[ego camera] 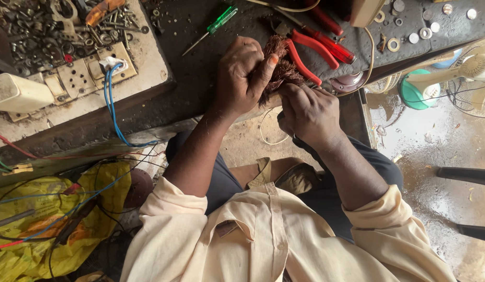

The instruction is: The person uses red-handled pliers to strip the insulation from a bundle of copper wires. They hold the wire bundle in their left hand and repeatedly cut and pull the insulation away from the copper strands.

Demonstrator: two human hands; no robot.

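Grimy and dark, the workbench [200, 89] runs across the upper part of the view, its front edge just above the person's lap; at its far left corner lies a heap of nuts, washers and screws [44, 26], with a cream switch plate [91, 70] just below it and a blue wire [113, 109] trailing from that plate over the front edge; under the bench's left end a crumpled yellow plastic bag [49, 224] sits among tangled cables; a green-handled screwdriver [214, 26] lies toward the back edge, left of the hands; at the middle of the front edge the left hand [245, 75] is closed in a fist around a bundle of copper winding wire [279, 70], thumb pressed along it; the right hand [308, 112] is bunched just below, fingertips pinching strands at the bundle's lower end; red-handled pliers [310, 52] rest touching the bundle's right side; coins and washers [420, 26] dot the back right corner; beyond the right edge a small fan [475, 70] stands on a wet floor [435, 151].
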